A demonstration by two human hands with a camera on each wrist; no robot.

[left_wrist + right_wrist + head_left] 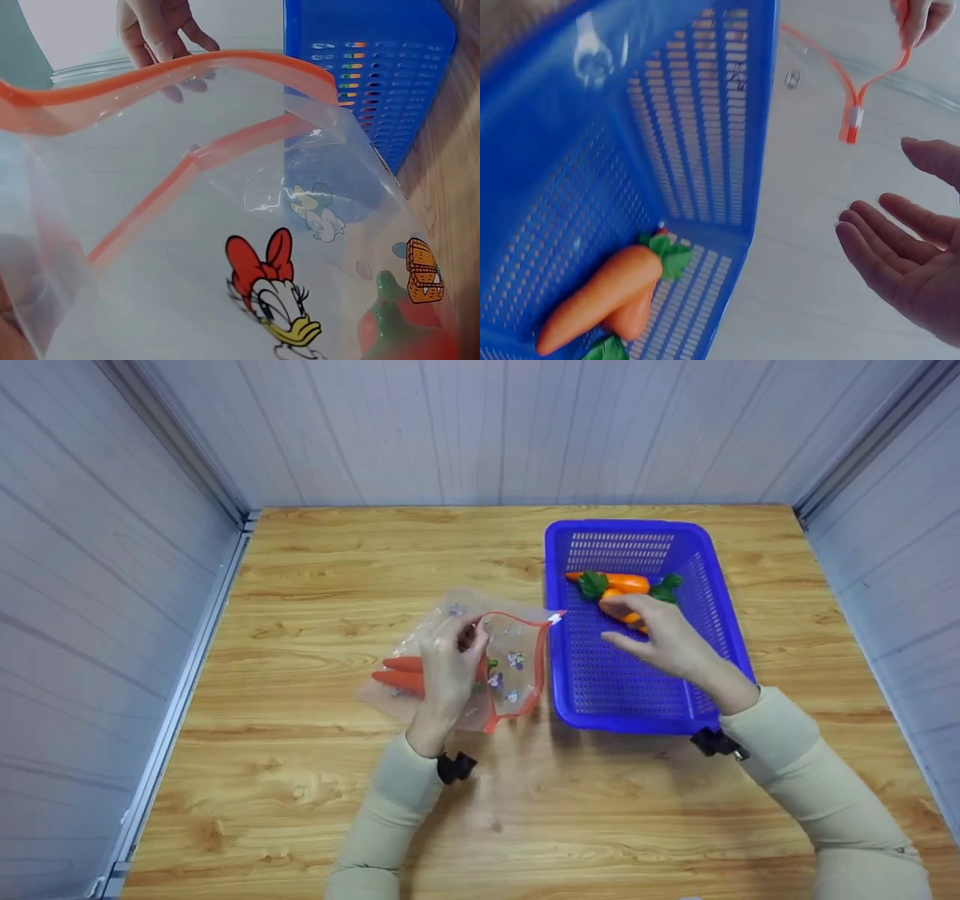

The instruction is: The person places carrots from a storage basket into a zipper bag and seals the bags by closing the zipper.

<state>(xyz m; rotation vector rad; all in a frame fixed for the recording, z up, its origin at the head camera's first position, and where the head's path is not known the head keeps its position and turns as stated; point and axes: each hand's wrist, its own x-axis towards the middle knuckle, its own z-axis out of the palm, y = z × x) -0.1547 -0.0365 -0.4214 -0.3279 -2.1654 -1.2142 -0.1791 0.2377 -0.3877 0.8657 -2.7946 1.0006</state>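
Note:
My left hand [448, 664] pinches the orange-edged mouth of a clear zip bag [517, 675], which has cartoon prints and a white slider. The mouth gapes toward the basket. Inside the bag lie two long red chili peppers [397, 682]; a green stem and red top of a pepper [405, 322] show in the left wrist view. Over the blue basket [630, 724] hovers my right hand [664, 637], thumb and fingers spread, nothing between them. Beneath it, carrots [628, 583] with green leaves lie in the basket's far part, partly hidden by that hand.
The wooden table [300, 795] carries the bag at its middle and the basket to the right, almost side by side. Pale panel walls [480, 435] enclose the back and both sides. A black wrist mount [455, 767] sits at my left cuff.

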